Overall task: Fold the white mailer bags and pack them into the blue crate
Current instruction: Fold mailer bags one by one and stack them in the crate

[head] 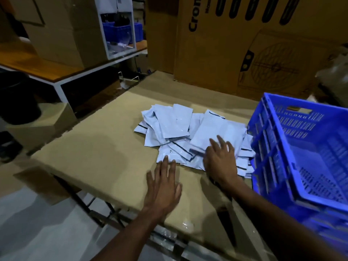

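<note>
White mailer bags (190, 132) heaped under both flat, spread hands (192, 176), beside blue crate (271, 147).

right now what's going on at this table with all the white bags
A person is working at a cardboard-covered table with a loose pile of white mailer bags. The right hand lies flat on the near side of the pile, fingers spread. The left hand reaches in flat, fingertips at the nearest bag's edge. Neither grips a bag. The blue crate stands right of the pile, apparently with no bags inside.
</note>
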A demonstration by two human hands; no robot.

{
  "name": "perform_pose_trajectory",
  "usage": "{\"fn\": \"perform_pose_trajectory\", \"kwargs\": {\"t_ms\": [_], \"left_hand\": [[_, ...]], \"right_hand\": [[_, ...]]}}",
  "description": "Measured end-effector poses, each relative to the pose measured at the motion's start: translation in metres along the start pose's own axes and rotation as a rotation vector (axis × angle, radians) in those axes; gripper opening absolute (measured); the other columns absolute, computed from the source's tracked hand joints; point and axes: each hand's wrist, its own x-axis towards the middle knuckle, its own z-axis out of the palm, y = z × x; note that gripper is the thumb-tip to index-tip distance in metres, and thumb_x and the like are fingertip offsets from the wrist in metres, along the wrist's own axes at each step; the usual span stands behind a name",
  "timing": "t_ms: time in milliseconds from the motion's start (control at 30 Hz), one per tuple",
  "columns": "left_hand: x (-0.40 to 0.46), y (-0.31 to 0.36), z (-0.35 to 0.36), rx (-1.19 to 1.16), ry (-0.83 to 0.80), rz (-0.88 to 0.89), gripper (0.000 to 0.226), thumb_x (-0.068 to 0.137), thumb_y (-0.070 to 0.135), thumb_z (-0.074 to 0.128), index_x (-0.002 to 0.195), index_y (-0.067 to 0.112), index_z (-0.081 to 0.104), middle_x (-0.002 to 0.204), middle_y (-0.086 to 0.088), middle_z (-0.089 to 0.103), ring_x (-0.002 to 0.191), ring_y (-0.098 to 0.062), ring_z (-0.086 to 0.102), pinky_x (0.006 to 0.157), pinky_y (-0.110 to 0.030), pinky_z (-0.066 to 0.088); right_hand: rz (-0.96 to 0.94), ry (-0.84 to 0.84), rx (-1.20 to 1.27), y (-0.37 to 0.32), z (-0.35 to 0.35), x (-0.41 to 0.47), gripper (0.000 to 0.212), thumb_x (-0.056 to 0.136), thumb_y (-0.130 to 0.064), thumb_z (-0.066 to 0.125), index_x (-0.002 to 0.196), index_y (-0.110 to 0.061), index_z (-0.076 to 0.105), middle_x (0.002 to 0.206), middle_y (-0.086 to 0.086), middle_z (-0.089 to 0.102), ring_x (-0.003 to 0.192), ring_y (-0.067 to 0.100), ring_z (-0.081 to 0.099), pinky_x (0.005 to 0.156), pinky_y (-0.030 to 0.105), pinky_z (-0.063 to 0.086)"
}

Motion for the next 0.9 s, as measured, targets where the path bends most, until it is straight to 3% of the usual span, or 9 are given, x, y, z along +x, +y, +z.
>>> {"fn": "perform_pose_trajectory", "kwargs": {"t_ms": [167,300,433,500,567,600,700,800,900], "left_hand": [[-0.009,0.0,-0.004,-0.161,0.086,0.04,0.1,0.092,0.032,0.063,0.16,0.032,-0.01,0.169,-0.003,-0.013,0.156,-0.029,0.003,0.112,-0.062,0.034],[-0.009,-0.009,-0.012,-0.105,-0.093,0.104,0.091,0.096,0.016,0.053,0.157,0.042,-0.009,0.163,0.0,-0.032,0.153,-0.028,-0.019,0.121,-0.058,0.012],[-0.011,-0.045,-0.004,-0.121,-0.176,0.169,0.064,0.103,0.023,0.044,0.158,0.042,0.017,0.169,-0.004,-0.008,0.155,-0.031,-0.003,0.125,-0.043,0.004],[-0.009,-0.064,-0.004,-0.191,-0.123,0.24,0.057,0.1,0.024,0.047,0.154,0.04,0.034,0.167,-0.007,0.017,0.153,-0.034,0.017,0.123,-0.046,0.019],[-0.006,-0.077,-0.002,-0.14,-0.057,0.441,0.08,0.082,0.002,0.058,0.15,0.039,0.038,0.162,-0.014,0.03,0.146,-0.041,0.034,0.112,-0.058,0.035],[-0.006,-0.079,-0.002,-0.08,-0.096,0.511,0.09,0.076,-0.003,0.062,0.15,0.041,0.035,0.163,-0.015,0.028,0.146,-0.04,0.032,0.11,-0.06,0.033],[-0.002,-0.074,-0.011,-0.103,-0.139,0.513,0.069,0.089,0.008,0.055,0.148,0.04,0.04,0.164,-0.013,0.027,0.147,-0.039,0.031,0.11,-0.064,0.027],[0.005,-0.077,-0.015,-0.224,-0.079,0.368,0.051,0.092,0.024,0.056,0.143,0.024,0.055,0.16,-0.01,0.034,0.14,-0.04,0.043,0.115,-0.048,0.035],[0.004,-0.08,-0.008,-0.322,0.01,0.236,0.075,0.07,-0.017,0.07,0.14,0.009,0.057,0.149,-0.025,0.046,0.128,-0.046,0.054,0.103,-0.056,0.048]], "right_hand": [[-0.197,0.067,0.123,-0.062,-0.013,-0.074,0.021,0.088,-0.028,0.055,0.089,-0.01,0.067,0.128,0.011,0.063,0.136,0.036,0.045,0.109,0.06,0.032],[-0.248,-0.019,0.354,-0.09,-0.024,-0.095,0.022,0.095,-0.036,0.053,0.091,-0.017,0.063,0.124,0.004,0.064,0.132,0.026,0.05,0.109,0.054,0.035],[-0.26,-0.192,0.714,-0.073,-0.04,-0.106,0.049,0.096,-0.054,0.056,0.13,-0.02,0.054,0.147,-0.004,0.046,0.141,0.011,0.037,0.116,0.034,0.028],[-0.359,-0.156,0.541,-0.054,-0.031,-0.108,0.058,0.095,-0.051,0.055,0.142,-0.018,0.046,0.153,0.001,0.041,0.146,0.018,0.031,0.119,0.038,0.021],[-0.474,-0.169,0.257,-0.035,-0.017,-0.103,0.062,0.086,-0.04,0.053,0.145,-0.02,0.042,0.151,0.009,0.045,0.142,0.029,0.033,0.116,0.05,0.018],[-0.486,-0.22,0.167,-0.029,-0.012,-0.098,0.066,0.08,-0.034,0.052,0.144,-0.021,0.043,0.149,0.01,0.047,0.139,0.033,0.036,0.115,0.054,0.019],[-0.483,-0.295,0.108,-0.024,-0.002,-0.088,0.069,0.072,-0.022,0.045,0.141,-0.02,0.05,0.147,0.009,0.051,0.136,0.038,0.044,0.11,0.057,0.023],[-0.43,-0.304,0.193,-0.035,0.0,-0.101,0.071,0.076,-0.019,0.039,0.146,-0.024,0.04,0.15,0.004,0.049,0.136,0.036,0.046,0.109,0.053,0.03],[-0.291,-0.285,0.255,-0.051,-0.002,-0.121,0.061,0.085,-0.022,0.035,0.144,-0.024,0.046,0.151,0.003,0.046,0.138,0.035,0.044,0.108,0.054,0.023]]}}
